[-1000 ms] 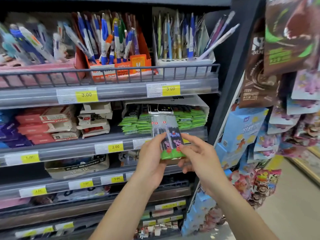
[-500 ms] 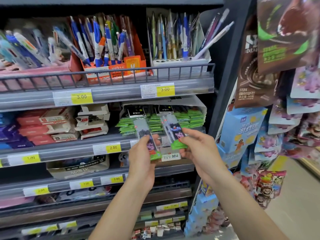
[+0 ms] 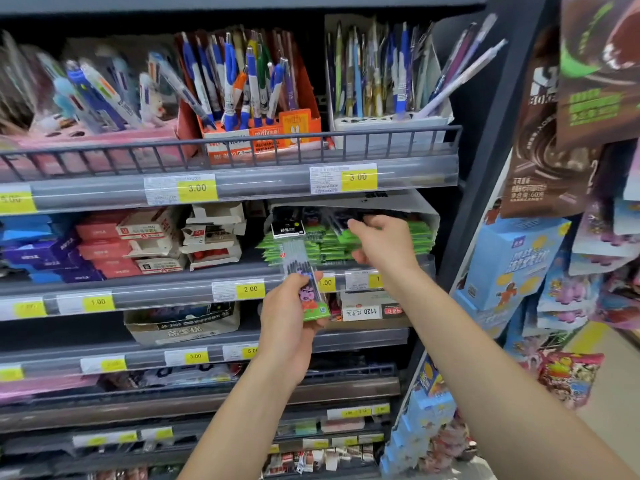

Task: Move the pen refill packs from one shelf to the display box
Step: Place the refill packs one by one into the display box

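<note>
Filling the second shelf's right end, a white cardboard display box (image 3: 420,211) holds flat green-edged refill packs. The right hand (image 3: 381,242) reaches inside, pinching a blurred pack. The left hand (image 3: 285,315) grips a glossy clear pack (image 3: 304,278) upright before the shelf edge.

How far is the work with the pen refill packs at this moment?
Many green-edged packs already lie stacked in the white display box. The right hand is at the box, its grip on one pack there. The left hand holds another refill pack below the box, not yet placed. How many remain on the source shelf cannot be told.
</note>
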`<state>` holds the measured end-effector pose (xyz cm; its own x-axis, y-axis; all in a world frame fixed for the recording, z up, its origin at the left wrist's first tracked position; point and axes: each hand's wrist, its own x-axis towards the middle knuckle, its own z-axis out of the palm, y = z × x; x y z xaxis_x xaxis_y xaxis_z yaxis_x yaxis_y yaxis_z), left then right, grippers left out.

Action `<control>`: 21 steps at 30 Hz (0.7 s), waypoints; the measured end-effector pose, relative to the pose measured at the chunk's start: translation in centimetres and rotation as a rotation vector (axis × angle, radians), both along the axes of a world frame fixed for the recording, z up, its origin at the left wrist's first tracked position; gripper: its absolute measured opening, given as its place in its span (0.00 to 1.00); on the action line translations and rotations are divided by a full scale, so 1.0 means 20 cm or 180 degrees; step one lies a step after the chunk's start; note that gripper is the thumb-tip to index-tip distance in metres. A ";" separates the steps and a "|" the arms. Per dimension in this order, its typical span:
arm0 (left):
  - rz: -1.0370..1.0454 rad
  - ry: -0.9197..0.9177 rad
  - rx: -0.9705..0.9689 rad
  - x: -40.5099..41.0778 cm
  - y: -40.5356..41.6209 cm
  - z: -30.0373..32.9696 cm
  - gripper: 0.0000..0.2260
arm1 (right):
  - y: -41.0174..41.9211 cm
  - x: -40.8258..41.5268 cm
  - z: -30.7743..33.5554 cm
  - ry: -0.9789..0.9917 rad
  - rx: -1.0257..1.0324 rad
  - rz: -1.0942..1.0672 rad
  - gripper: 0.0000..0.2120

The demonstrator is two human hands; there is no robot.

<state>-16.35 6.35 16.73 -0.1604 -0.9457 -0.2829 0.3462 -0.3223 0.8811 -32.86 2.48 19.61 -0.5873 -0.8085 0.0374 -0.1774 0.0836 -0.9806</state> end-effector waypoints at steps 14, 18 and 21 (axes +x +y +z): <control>-0.0474 -0.0489 -0.0651 0.03 -0.08 0.03 0.12 | -0.07 -0.11 -0.16 0.3614 -0.0739 0.0392 0.13; -0.0455 -0.0533 -0.0870 -0.02 -0.08 0.03 0.15 | 0.00 -0.06 -0.12 0.2605 -0.0714 0.0334 0.15; -0.0612 -0.0413 -0.0888 -0.07 -0.07 0.04 0.11 | 0.22 -0.03 -0.11 0.0376 -0.0717 0.0666 0.12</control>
<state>-17.82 4.99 17.48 -0.3225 -0.9453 -0.0479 0.1821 -0.1117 0.9769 -33.39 6.81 17.50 -0.3903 -0.8749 0.2869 -0.2815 -0.1833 -0.9419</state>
